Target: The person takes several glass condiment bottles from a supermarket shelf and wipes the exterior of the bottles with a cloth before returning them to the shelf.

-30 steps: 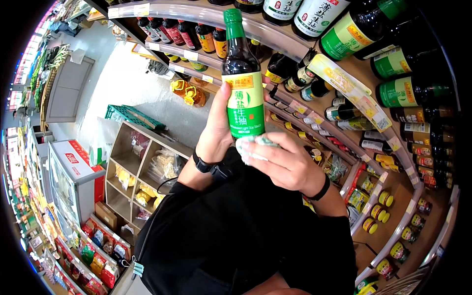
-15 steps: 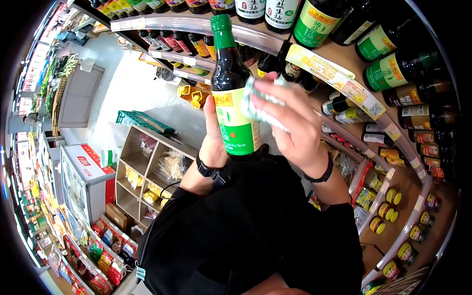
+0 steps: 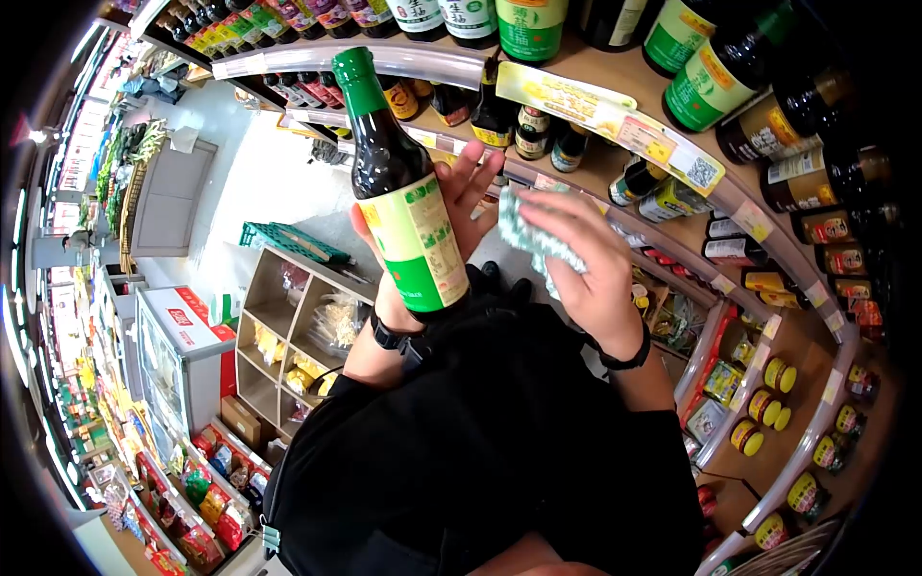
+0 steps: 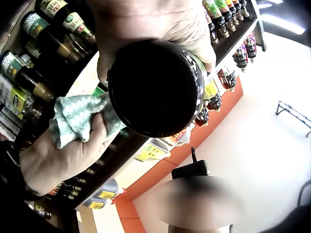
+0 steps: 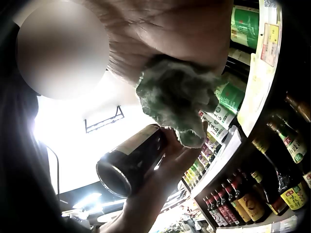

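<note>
My left hand [image 3: 468, 219] holds a soy sauce bottle [image 3: 415, 226] with a green cap and a yellow-and-green label, leaning to the left in the head view. The thumb lies along its left side, while the other fingers extend past its right side. Its dark round base [image 4: 153, 92] fills the middle of the left wrist view. To the right, my right hand [image 3: 588, 264] grips a crumpled pale green-and-white cloth [image 3: 526, 230], a small gap away from the bottle. In the right wrist view the cloth [image 5: 177, 99] hangs beneath the palm, near the bottle [image 5: 133, 160].
Curved shelves with a clear-fronted price rail [image 3: 754, 221] hold rows of sauce bottles [image 3: 706, 86] ahead and to the right. A yellow sign [image 3: 615, 120] juts from the rail. Lower right are yellow-lidded jars [image 3: 768, 408]. On the left stands a cubby rack [image 3: 259, 312] with bagged goods.
The bottle has turned about its length, bringing the small-print side of its label round, and tilts more. The cloth first moved up onto the label's right edge, then came off to the right.
</note>
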Action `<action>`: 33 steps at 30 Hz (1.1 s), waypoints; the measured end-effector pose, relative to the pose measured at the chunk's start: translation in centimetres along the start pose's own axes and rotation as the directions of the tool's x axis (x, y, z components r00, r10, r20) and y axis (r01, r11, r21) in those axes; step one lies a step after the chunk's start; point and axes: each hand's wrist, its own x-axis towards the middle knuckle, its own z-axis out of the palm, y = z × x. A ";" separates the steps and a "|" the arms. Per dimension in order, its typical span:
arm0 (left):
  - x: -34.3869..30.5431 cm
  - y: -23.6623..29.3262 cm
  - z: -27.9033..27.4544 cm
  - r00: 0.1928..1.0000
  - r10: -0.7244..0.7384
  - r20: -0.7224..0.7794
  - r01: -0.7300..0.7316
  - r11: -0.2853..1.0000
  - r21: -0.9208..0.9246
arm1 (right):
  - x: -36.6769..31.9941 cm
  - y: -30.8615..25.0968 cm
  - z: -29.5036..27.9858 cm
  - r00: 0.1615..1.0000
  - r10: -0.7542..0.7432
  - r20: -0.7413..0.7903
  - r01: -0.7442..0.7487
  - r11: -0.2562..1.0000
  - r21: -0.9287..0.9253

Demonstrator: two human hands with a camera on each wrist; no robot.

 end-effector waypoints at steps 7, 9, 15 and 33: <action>0.6 -2.3 2.2 0.998 -0.062 -0.022 0.064 0.990 0.122 | 1.2 -0.3 0.4 0.988 0.022 -0.155 -0.008 0.996 0.092; 1.3 -2.4 3.9 0.993 -0.018 -0.117 0.055 0.945 0.323 | 0.8 0.2 1.1 0.990 0.037 -0.134 -0.022 0.993 0.113; 3.7 -1.6 2.7 0.999 0.019 0.038 -0.019 1.000 -0.014 | -1.9 1.7 2.8 0.985 0.166 -0.040 -0.151 0.956 0.250; 8.3 4.3 5.1 0.980 0.155 -0.124 -0.073 0.863 0.500 | 1.3 0.7 0.0 0.983 0.186 -0.001 -0.182 0.965 0.189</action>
